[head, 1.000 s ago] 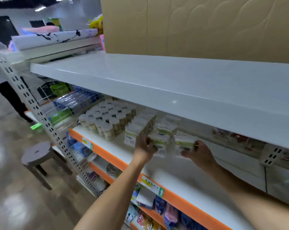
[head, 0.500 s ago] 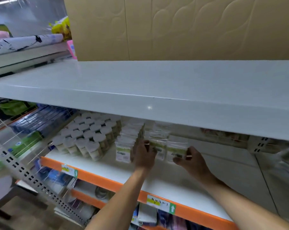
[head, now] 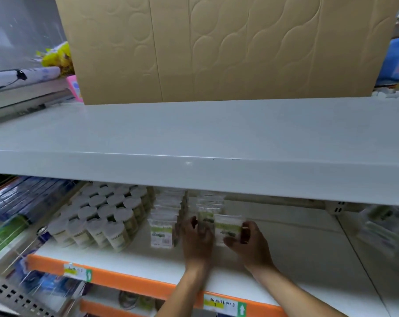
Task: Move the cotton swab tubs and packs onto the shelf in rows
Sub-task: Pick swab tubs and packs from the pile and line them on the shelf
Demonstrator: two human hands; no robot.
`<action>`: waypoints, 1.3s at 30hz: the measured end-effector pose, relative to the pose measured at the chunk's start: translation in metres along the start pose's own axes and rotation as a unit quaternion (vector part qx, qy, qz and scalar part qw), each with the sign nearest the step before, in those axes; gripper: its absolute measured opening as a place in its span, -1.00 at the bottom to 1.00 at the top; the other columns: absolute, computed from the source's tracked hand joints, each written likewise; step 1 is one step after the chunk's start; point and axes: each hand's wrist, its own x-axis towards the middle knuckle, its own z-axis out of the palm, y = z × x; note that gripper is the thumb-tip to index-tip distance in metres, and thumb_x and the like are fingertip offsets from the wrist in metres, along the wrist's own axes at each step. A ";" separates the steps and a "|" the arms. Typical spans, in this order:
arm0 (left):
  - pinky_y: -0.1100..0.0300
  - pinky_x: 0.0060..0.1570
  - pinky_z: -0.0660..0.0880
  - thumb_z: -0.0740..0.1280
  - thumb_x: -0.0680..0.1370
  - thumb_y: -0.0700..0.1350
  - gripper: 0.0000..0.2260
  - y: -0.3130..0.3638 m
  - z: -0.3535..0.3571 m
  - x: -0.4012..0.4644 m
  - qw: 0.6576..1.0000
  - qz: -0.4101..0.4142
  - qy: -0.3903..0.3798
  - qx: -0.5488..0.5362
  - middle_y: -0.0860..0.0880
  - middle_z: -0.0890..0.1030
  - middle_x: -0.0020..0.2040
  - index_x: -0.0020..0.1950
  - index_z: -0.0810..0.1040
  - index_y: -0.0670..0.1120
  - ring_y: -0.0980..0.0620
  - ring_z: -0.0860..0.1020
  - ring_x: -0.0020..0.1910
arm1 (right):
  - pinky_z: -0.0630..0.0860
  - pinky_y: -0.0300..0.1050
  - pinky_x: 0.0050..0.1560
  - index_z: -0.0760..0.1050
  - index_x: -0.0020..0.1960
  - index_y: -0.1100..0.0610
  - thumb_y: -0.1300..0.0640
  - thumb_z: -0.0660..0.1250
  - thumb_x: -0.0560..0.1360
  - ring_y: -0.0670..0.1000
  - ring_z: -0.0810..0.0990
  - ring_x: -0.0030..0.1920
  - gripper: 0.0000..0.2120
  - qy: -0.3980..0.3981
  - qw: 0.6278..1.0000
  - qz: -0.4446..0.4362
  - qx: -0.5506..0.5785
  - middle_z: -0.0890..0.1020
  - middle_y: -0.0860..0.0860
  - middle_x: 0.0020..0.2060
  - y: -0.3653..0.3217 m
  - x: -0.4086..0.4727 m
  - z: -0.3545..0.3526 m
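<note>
On the white shelf with the orange front edge (head: pixel 134 255), several round cotton swab tubs (head: pixel 102 216) with white lids stand in rows at the left. To their right, flat cotton swab packs with green labels (head: pixel 161 229) stand upright in a row running back. A second row of packs (head: pixel 210 207) stands beside it. My left hand (head: pixel 197 239) presses against the front pack of that second row. My right hand (head: pixel 251 242) grips a single pack (head: pixel 228 226) by its right edge, held upright just right of the second row.
A wide grey shelf board (head: pixel 216 138) overhangs the work area, with a large cardboard box (head: pixel 216 46) on top. Blue and green packets (head: pixel 15 207) sit behind wire dividers at the left. Price labels (head: pixel 223 306) are on the orange edge. Blurred packets hang at far right (head: pixel 384 225).
The camera swung right and down toward the shelf. Both hands stayed at the pack rows; the right hand's pack sits closer to the second row than before.
</note>
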 end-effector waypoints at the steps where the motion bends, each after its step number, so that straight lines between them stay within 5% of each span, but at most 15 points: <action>1: 0.00 -0.05 0.57 0.31 0.57 -0.12 -0.87 -0.002 -0.001 -0.004 1.000 -0.004 -0.004 0.000 -0.05 0.61 0.00 0.11 0.50 -0.02 -0.05 0.61 -0.02 | 0.61 -0.16 -0.13 0.52 0.06 -0.01 0.17 0.62 0.28 -0.09 0.67 -0.17 -0.56 0.003 1.000 0.000 0.001 0.69 -0.06 -0.15 -0.001 0.000 0.003; 3: 0.06 -0.06 0.56 0.25 0.61 0.01 -0.93 -0.004 -0.004 -0.011 1.000 -0.006 -0.003 -0.005 0.05 0.60 0.02 0.08 0.47 0.10 0.04 0.60 -0.02 | 0.59 -0.15 -0.10 0.52 0.09 -0.02 0.16 0.63 0.27 -0.10 0.66 -0.14 -0.53 0.015 1.000 -0.003 -0.001 0.68 -0.08 -0.13 -0.003 0.000 0.009; 6: 0.10 0.17 0.50 0.23 0.62 0.14 -0.66 -0.004 -0.010 -0.019 1.000 -0.017 0.004 -0.004 0.09 0.49 0.22 0.33 0.40 0.03 0.12 0.51 0.17 | 0.53 -0.26 -0.17 0.51 0.09 -0.01 0.16 0.63 0.27 -0.13 0.65 -0.15 -0.53 0.035 0.999 -0.010 0.008 0.68 -0.09 -0.14 -0.006 0.001 0.018; 10: 0.05 0.34 0.41 0.26 0.52 -0.31 -0.49 -0.003 -0.020 -0.027 1.000 -0.015 -0.016 0.017 -0.05 0.42 0.37 0.47 0.30 -0.13 0.01 0.40 0.36 | 0.50 -0.29 -0.16 0.47 0.08 -0.05 0.21 0.61 0.29 -0.09 0.65 -0.13 -0.52 0.031 0.999 -0.020 0.010 0.66 -0.08 -0.14 -0.011 0.000 0.032; 12: 0.05 0.38 0.38 0.24 0.47 -0.39 -0.42 -0.002 -0.024 -0.031 1.000 -0.010 -0.018 0.024 -0.08 0.36 0.43 0.49 0.27 -0.16 -0.02 0.33 0.42 | 0.50 -0.27 -0.15 0.46 0.06 -0.07 0.23 0.60 0.30 -0.07 0.64 -0.12 -0.53 0.028 0.999 -0.025 0.010 0.65 -0.07 -0.13 -0.013 -0.001 0.040; 15: 0.31 0.35 0.29 0.27 0.50 -0.35 -0.47 -0.001 -0.028 -0.037 0.999 0.028 0.000 0.040 -0.02 0.30 0.43 0.46 0.30 -0.17 0.05 0.21 0.49 | 0.48 -0.31 -0.17 0.46 0.05 -0.05 0.23 0.57 0.30 -0.09 0.61 -0.11 -0.56 0.027 0.999 -0.027 0.004 0.61 -0.01 -0.07 -0.017 -0.002 0.052; 19: 0.65 0.14 0.18 0.27 0.49 -0.42 -0.54 0.002 -0.031 -0.044 0.997 0.062 0.017 0.030 0.09 0.27 0.30 0.37 0.39 -0.17 0.38 0.26 0.27 | 0.55 -0.17 -0.07 0.45 0.04 0.02 0.28 0.58 0.24 0.01 0.59 -0.06 -0.52 0.032 0.999 -0.032 0.005 0.55 0.07 -0.02 -0.020 -0.001 0.063; 23: 0.39 0.19 0.36 0.25 0.52 -0.37 -0.60 0.003 -0.033 -0.051 0.998 0.056 -0.013 0.032 -0.01 0.42 0.22 0.34 0.42 -0.18 0.03 0.45 0.23 | 0.43 -0.21 -0.08 0.42 -0.01 0.06 0.28 0.58 0.24 0.04 0.55 -0.08 -0.55 0.060 0.998 -0.032 -0.017 0.51 0.08 -0.03 -0.019 0.000 0.066; 27: 0.30 0.17 0.38 0.23 0.57 -0.32 -0.69 0.005 -0.034 -0.058 0.996 0.078 -0.027 0.047 0.02 0.47 0.14 0.29 0.47 -0.12 0.02 0.47 0.19 | 0.29 -0.25 -0.17 0.41 -0.03 0.12 0.31 0.55 0.26 0.07 0.48 -0.10 -0.59 0.076 0.996 -0.032 -0.035 0.48 0.11 -0.07 -0.020 0.003 0.069; 39: 0.35 0.16 0.34 0.24 0.44 -0.38 -0.61 0.001 -0.039 -0.066 0.992 0.038 -0.066 0.102 -0.02 0.50 0.13 0.24 0.48 -0.13 0.04 0.48 0.14 | 0.33 -0.18 -0.03 0.41 0.11 0.27 0.28 0.54 0.26 0.17 0.47 0.09 -0.50 0.055 0.997 0.013 -0.047 0.46 0.19 0.06 -0.026 0.002 0.070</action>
